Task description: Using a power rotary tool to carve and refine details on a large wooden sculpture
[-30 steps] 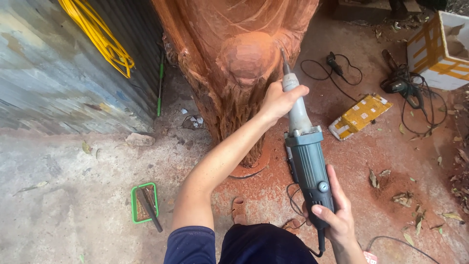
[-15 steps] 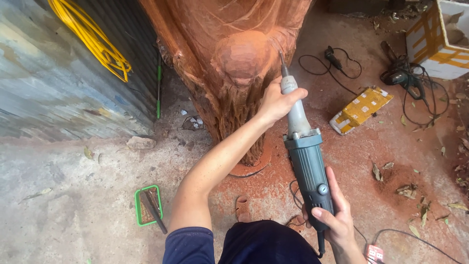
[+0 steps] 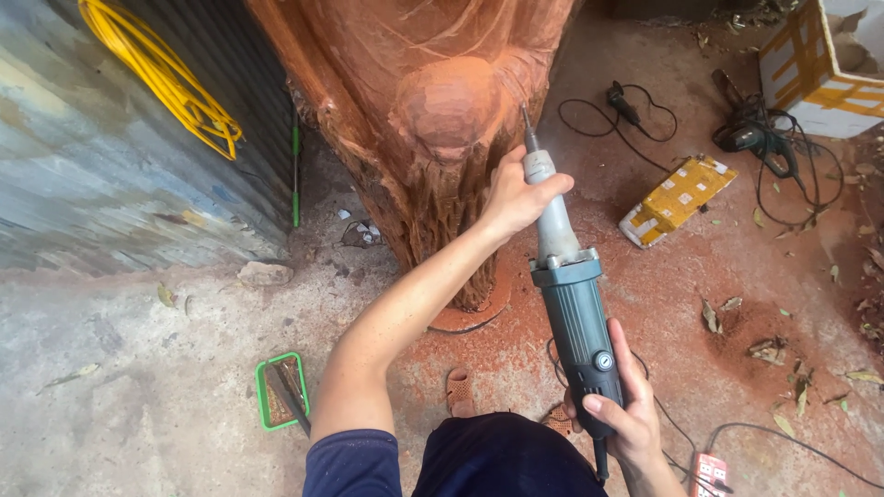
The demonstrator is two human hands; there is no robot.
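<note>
Die grinder (image 3: 575, 304) is held two-handed, centre frame, over the floor (image 3: 138, 368). Left hand (image 3: 516, 198) is wrapped tight round the neck for steadying; right hand (image 3: 622, 414) is closed on the rear body. Bit is aimed at the red carving (image 3: 433, 101).

This is looking like an outdoor wood-carving workshop. A tall reddish carved wooden trunk (image 3: 433, 120) is standing on a concrete floor covered in red sawdust (image 3: 737, 313). Black corded power tools (image 3: 750, 133) are lying around, and a coiled yellow cable (image 3: 166, 78) is hanging on a corrugated metal wall (image 3: 83, 166).
</note>
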